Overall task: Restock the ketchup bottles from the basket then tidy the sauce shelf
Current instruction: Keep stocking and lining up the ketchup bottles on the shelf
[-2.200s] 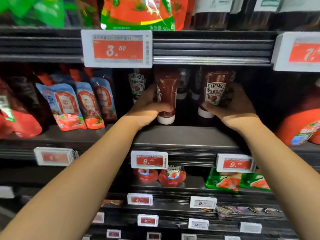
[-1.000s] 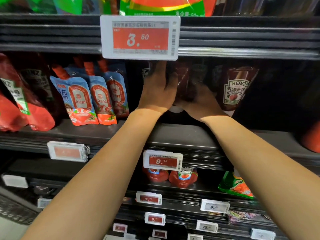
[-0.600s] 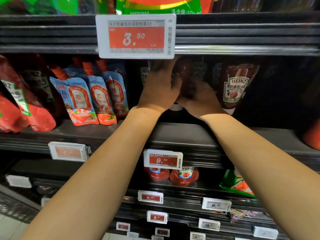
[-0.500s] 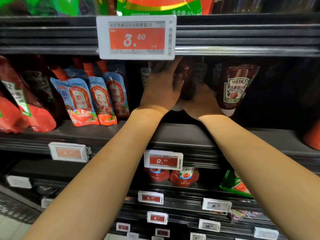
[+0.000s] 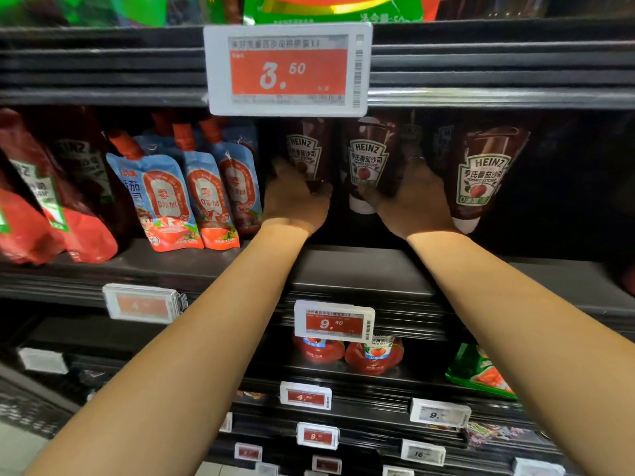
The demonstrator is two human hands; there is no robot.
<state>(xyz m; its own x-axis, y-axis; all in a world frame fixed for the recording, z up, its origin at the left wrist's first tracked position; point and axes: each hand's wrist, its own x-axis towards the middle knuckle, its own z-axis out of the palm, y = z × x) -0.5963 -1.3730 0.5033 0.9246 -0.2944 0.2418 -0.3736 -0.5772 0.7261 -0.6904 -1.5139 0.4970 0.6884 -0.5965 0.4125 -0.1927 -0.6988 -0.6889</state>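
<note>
Half a second ago our two hands were bunched together on one bottle; now they have parted, each at its own dark-red upside-down Heinz ketchup squeeze bottle with a white cap. Our left hand [image 5: 295,197] curls round the base of the left ketchup bottle [image 5: 307,152], though the shadow makes the grip hard to judge. Our right hand [image 5: 414,197] wraps the lower part of the middle ketchup bottle [image 5: 368,163], thumb in front and fingers behind. A third ketchup bottle [image 5: 481,176] stands just right of it on the black metal shelf [image 5: 360,269]. The blue stand-up sauce pouches [image 5: 178,201] sit to the left. We judge this to be the facing-up stage; the basket is out of view.
</note>
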